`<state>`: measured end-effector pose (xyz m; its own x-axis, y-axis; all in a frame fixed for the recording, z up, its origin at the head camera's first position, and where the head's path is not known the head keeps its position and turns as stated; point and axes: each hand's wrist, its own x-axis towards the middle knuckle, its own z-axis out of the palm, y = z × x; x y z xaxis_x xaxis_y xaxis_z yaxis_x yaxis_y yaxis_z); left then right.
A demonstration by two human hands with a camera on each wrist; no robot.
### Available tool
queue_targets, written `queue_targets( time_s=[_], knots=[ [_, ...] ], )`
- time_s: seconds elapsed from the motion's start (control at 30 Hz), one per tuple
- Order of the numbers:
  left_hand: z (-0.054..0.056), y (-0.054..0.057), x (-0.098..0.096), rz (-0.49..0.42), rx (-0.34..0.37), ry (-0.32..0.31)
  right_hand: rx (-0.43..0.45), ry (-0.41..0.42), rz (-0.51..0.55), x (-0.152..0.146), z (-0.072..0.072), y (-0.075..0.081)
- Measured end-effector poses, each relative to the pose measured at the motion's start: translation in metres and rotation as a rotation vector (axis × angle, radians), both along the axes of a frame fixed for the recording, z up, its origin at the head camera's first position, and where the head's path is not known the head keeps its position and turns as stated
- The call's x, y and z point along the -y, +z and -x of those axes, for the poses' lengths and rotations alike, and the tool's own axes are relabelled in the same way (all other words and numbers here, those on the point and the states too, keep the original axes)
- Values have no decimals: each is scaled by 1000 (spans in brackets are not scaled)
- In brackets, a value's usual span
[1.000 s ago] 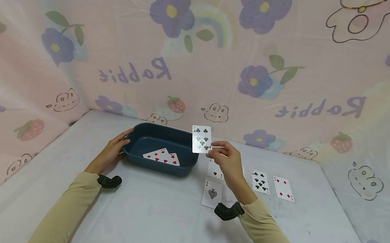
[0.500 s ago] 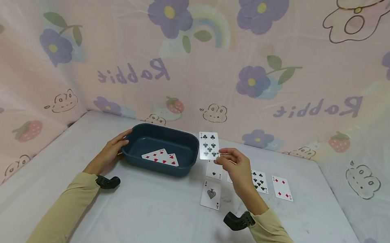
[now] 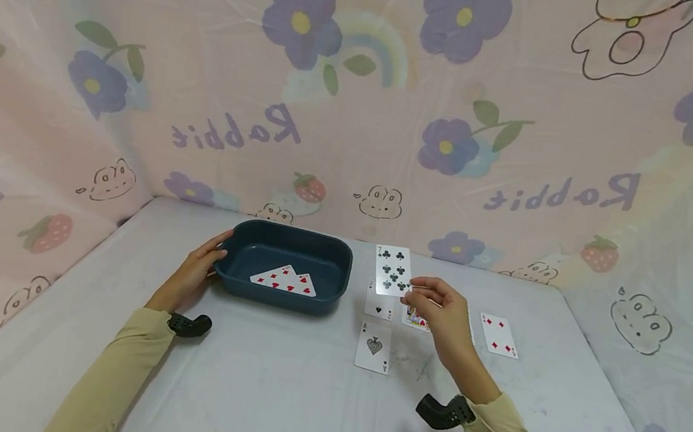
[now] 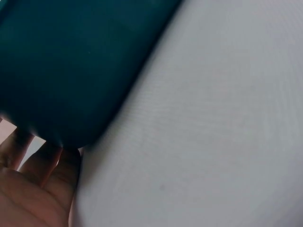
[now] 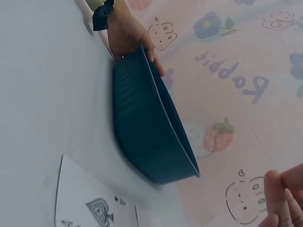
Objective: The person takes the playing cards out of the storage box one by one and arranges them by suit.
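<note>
In the head view my right hand pinches a seven of clubs by its lower right corner, raised above the table. My left hand grips the left end of a dark teal bin, thumb at the rim and fingers along the outer wall. Two red-suited cards lie overlapping inside the bin. On the table below the held card are a partly covered two of spades, an ace of spades and a face card. The right wrist view shows my right fingertips; the card is hidden there.
A four of diamonds lies at the right of the row. Another card is almost wholly hidden behind the right hand. A white cloth covers the table, and a printed curtain closes off the back and sides.
My right hand has carried the seven of clubs rightward and slightly down, from the bin's right edge to above the two of spades. The left hand stays on the bin.
</note>
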<state>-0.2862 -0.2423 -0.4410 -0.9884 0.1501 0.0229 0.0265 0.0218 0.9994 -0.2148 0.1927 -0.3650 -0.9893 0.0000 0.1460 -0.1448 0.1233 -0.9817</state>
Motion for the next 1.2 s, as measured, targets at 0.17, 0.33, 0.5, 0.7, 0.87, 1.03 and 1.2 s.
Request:
queue_targets(
  time_s=[0.17,0.33,0.5,0.7,0.87,1.03,1.2],
  knots=[
    [1,-1,1,3,-5,-5,21,-35,2,-11,-6,-3],
    [-1,0,0,-3,-1,-4,48,-65,-1,-21,-12,-5],
    [-3,1,-2,-19,8,-4,47,-92,39,-33,-19,-7],
    [-3,1,0,-25,-21,-30,71,-152,82,-52,-31,-8],
    [-2,0,0,-31,-22,-25,101,-197,91,-67,-39,-13],
    [-1,0,0,-10,-27,-25,125,-226,86,-80,-48,-18],
    [-1,0,0,-10,-23,-33,149,-232,87,-93,-54,-24]
  ],
)
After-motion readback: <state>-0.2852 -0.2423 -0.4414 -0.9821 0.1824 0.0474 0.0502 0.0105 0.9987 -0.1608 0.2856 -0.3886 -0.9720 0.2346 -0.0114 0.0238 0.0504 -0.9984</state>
